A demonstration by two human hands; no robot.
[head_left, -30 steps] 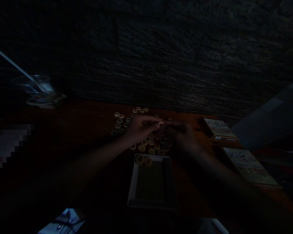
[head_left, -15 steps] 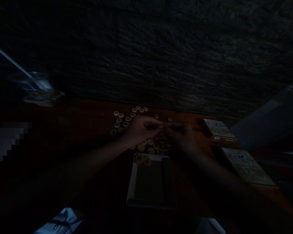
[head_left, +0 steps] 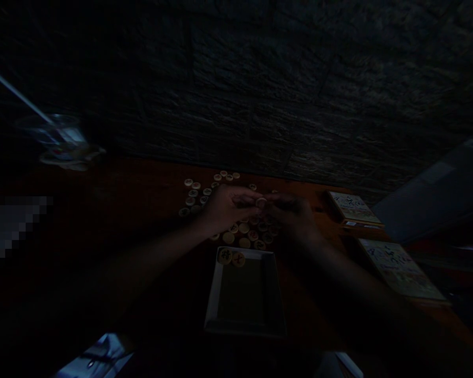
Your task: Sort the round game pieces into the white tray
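A small round wooden piece (head_left: 260,202) is pinched between the fingertips of my left hand (head_left: 228,207) and my right hand (head_left: 294,212), which meet above the table. Below and behind them lie several round pieces with characters (head_left: 228,238), partly hidden by the hands. Nearer to me is a shallow open box (head_left: 278,294) with a pale rim. Two round pieces lie side by side at its far left corner, one with a dark character (head_left: 225,256) and one with a red mark (head_left: 238,259). The scene is very dark.
A clear cup with a straw (head_left: 63,134) stands at the far left. Two flat boxes with printed lids, one farther (head_left: 352,206) and one nearer (head_left: 400,268), lie on the right. A stone wall (head_left: 252,94) rises behind the wooden table (head_left: 142,181).
The fingertips have shifted slightly, and the round piece between them now shows more of its face. Otherwise the hands and the pieces look almost the same.
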